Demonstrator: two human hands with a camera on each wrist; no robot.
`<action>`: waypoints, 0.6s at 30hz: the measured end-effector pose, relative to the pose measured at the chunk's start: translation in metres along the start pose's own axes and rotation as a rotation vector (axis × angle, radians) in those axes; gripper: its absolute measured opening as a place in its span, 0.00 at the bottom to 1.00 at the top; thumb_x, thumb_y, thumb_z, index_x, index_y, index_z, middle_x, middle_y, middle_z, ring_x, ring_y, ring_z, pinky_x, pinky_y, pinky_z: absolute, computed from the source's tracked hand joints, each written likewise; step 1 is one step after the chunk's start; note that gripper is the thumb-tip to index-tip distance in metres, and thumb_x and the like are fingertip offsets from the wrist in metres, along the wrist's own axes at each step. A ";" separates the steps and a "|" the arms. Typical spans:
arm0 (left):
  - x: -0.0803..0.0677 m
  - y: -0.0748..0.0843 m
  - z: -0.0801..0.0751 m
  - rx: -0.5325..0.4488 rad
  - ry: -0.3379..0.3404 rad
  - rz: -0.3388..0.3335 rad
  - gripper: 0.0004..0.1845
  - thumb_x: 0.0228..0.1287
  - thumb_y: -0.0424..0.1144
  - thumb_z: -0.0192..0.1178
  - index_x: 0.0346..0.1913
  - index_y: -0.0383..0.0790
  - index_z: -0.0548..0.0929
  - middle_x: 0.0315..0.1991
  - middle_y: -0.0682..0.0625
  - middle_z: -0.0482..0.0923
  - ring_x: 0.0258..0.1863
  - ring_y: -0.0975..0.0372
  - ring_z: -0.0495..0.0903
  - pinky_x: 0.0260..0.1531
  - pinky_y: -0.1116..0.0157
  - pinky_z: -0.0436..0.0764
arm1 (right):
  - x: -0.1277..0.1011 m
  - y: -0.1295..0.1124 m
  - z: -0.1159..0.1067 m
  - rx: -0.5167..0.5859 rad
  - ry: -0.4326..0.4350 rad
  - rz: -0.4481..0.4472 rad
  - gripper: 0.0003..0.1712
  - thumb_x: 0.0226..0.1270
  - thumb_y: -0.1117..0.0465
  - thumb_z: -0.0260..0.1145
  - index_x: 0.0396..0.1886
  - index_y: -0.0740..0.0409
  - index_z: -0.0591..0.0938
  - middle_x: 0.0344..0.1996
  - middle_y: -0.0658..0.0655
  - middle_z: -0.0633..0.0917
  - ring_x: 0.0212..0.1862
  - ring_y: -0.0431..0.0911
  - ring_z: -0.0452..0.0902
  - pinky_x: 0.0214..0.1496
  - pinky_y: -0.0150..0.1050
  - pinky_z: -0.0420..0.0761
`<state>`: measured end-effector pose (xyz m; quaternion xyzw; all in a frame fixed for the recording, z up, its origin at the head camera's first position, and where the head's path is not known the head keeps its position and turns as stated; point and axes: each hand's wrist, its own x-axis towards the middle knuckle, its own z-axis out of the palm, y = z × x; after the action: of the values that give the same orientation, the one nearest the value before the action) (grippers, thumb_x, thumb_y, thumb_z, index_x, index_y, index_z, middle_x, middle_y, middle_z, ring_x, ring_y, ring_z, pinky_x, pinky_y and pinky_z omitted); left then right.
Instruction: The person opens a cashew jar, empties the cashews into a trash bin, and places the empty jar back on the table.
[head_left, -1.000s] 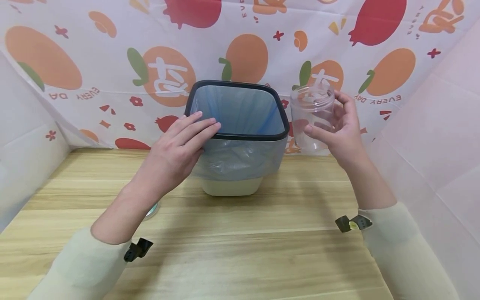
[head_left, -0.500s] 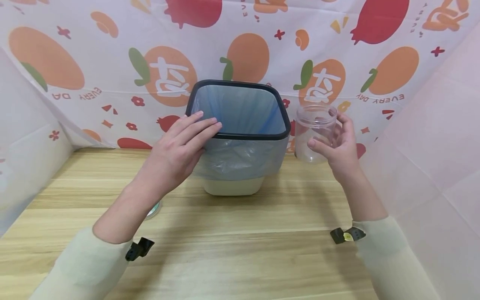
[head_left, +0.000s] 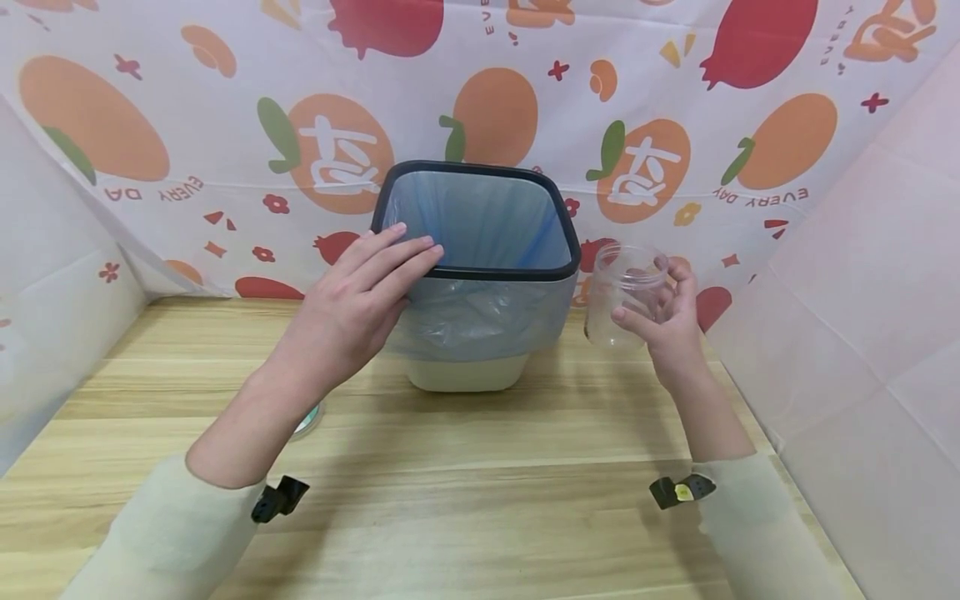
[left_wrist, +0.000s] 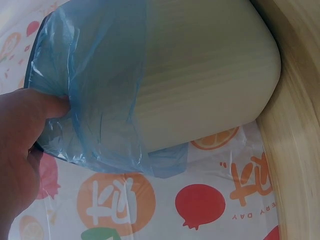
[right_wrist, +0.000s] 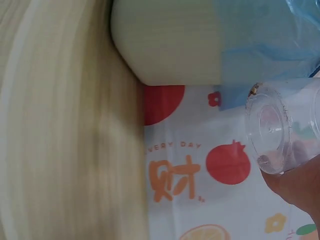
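A trash can (head_left: 465,375) with a black rim and a bluish plastic liner stands upright on the wooden table. My left hand (head_left: 360,287) grips its near left rim, fingers over the edge; the left wrist view shows the thumb (left_wrist: 55,106) pressed against the liner (left_wrist: 102,95) outside. To the right of the can, my right hand (head_left: 671,325) holds a clear, lidless plastic jar (head_left: 618,312) between thumb and fingers, above the table. In the right wrist view, brown specks mark the bottom edge of the jar (right_wrist: 270,127).
A small round item (head_left: 307,421), perhaps a lid, lies on the table (head_left: 480,500) partly hidden under my left forearm. Behind the can hangs a fruit-printed cloth (head_left: 495,108). Pale cloth walls (head_left: 862,333) close off both sides.
My right hand has lowered the clear jar alongside the can, from about rim height toward the table. My left hand stays on the rim.
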<state>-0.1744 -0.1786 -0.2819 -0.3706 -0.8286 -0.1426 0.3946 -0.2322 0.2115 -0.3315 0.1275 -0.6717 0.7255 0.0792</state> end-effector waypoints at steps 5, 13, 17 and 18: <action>0.000 0.000 0.000 -0.004 0.010 0.001 0.38 0.53 0.19 0.69 0.69 0.41 0.74 0.64 0.43 0.76 0.69 0.45 0.70 0.68 0.45 0.67 | -0.003 0.010 -0.001 0.017 0.025 0.031 0.48 0.61 0.73 0.70 0.71 0.40 0.55 0.67 0.56 0.72 0.71 0.49 0.65 0.57 0.32 0.80; -0.002 0.001 -0.002 0.001 -0.008 -0.017 0.38 0.53 0.20 0.69 0.69 0.42 0.74 0.65 0.43 0.76 0.70 0.46 0.68 0.69 0.45 0.65 | -0.007 0.024 -0.001 -0.025 0.036 0.089 0.53 0.60 0.73 0.70 0.77 0.44 0.52 0.70 0.55 0.67 0.71 0.49 0.64 0.58 0.31 0.79; -0.001 0.001 -0.002 -0.007 -0.008 -0.018 0.38 0.53 0.20 0.69 0.69 0.42 0.74 0.65 0.43 0.76 0.70 0.46 0.68 0.69 0.45 0.65 | -0.007 0.033 -0.004 -0.059 0.025 0.085 0.53 0.59 0.74 0.70 0.77 0.47 0.53 0.70 0.55 0.66 0.70 0.49 0.64 0.57 0.31 0.80; -0.001 0.001 -0.002 -0.008 -0.008 -0.017 0.38 0.54 0.20 0.69 0.69 0.42 0.74 0.65 0.43 0.76 0.70 0.46 0.68 0.69 0.45 0.65 | -0.007 0.035 -0.004 -0.074 0.024 0.083 0.53 0.58 0.74 0.71 0.77 0.48 0.54 0.69 0.55 0.67 0.70 0.48 0.65 0.57 0.31 0.80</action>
<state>-0.1723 -0.1791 -0.2811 -0.3657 -0.8328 -0.1476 0.3886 -0.2357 0.2133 -0.3674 0.0879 -0.7017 0.7043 0.0616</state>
